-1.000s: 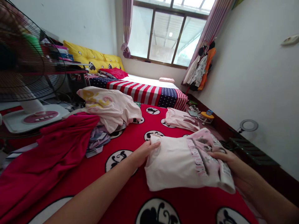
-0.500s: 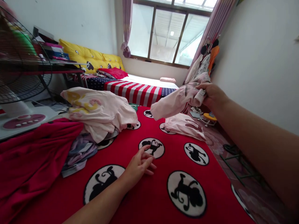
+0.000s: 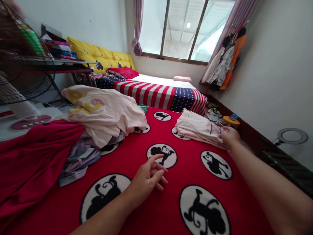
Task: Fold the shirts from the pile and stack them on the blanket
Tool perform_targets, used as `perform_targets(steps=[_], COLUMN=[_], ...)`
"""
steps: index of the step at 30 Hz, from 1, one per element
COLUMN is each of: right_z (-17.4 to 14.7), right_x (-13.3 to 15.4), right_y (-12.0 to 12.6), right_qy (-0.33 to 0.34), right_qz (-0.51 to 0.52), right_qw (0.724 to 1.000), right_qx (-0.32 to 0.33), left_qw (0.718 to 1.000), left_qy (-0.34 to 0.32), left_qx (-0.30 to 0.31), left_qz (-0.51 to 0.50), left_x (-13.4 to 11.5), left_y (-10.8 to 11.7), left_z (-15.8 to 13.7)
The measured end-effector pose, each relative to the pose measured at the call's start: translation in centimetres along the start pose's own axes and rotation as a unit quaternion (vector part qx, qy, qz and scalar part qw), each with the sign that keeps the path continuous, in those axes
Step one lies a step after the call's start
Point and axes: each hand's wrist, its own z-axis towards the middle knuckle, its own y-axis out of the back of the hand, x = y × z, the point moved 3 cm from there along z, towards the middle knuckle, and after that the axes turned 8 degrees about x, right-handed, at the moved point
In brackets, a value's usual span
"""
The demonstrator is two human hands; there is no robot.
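Toward the right of the frame, my right hand (image 3: pixel 229 136) rests on the near edge of the folded pink stack (image 3: pixel 198 128), fingers curled down against the cloth; I cannot tell whether they grip it or only press. That stack lies on the red blanket (image 3: pixel 171 209) at its far right edge, just short of the striped bed (image 3: pixel 156 93). My left hand (image 3: pixel 149 178) lies low in the middle of the frame, fingers loosely spread and holding nothing, on the blanket beside a monkey circle.

As I judge it, two pink pieces are folded and stacked. Left to do: the heap of pale clothes (image 3: pixel 102 109) at centre left, the crumpled lilac things beneath it, and the big red garment (image 3: pixel 31 160) at lower left.

Half a second ago my right hand held the folded pink piece up in the air over the stack; now it is down on the pile. My left hand has barely moved.
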Motion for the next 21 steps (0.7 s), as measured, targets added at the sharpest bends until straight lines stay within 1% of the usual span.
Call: perform_targets(steps=[2,3,4,5,7,9,11,15,18,21], right_z=[0.4,0.5,0.4,0.2,-0.5,-1.2,-1.5,-1.1,-0.7,-0.3], right_x=[1.4,2.4,3.6,4.8,6.8,8.1,8.5,8.6,9.1,9.4], right_y=[0.0,-0.2,-0.7,-1.4,-3.3,-5.2,-6.5,-7.5,-7.3,-6.1], right_qy=[0.01,0.024,0.056,0.094,0.172,0.221,0.229,0.197,0.188,0.187], right_qz=[-0.061,-0.084,-0.103,-0.118,-0.138,-0.156,-0.177,-0.221,-0.247,-0.252], right_qw=[0.998,0.996,0.993,0.989,0.974,0.958,0.951,0.95,0.945,0.946], right_qx=[-0.022,-0.027,-0.02,-0.003,0.05,0.094,0.107,0.104,0.107,0.083], left_qw=[1.0,1.0,1.0,1.0,1.0,1.0,1.0,1.0,1.0,1.0], left_qy=[0.005,0.007,0.008,0.007,0.002,-0.002,-0.003,-0.006,-0.004,0.001], left_qx=[0.001,0.002,0.004,0.006,0.011,0.014,0.015,0.024,0.028,0.028], left_qz=[0.005,0.007,0.008,0.009,0.008,0.004,-0.003,-0.004,0.0,-0.007], left_x=[-0.1,0.0,0.0,0.0,0.1,0.2,0.3,0.5,0.6,0.6], left_y=[-0.1,-0.1,-0.1,-0.1,-0.1,0.0,0.1,0.0,0.0,0.1], left_z=[0.0,0.0,0.0,0.0,0.0,0.0,-0.1,-0.1,-0.1,0.0])
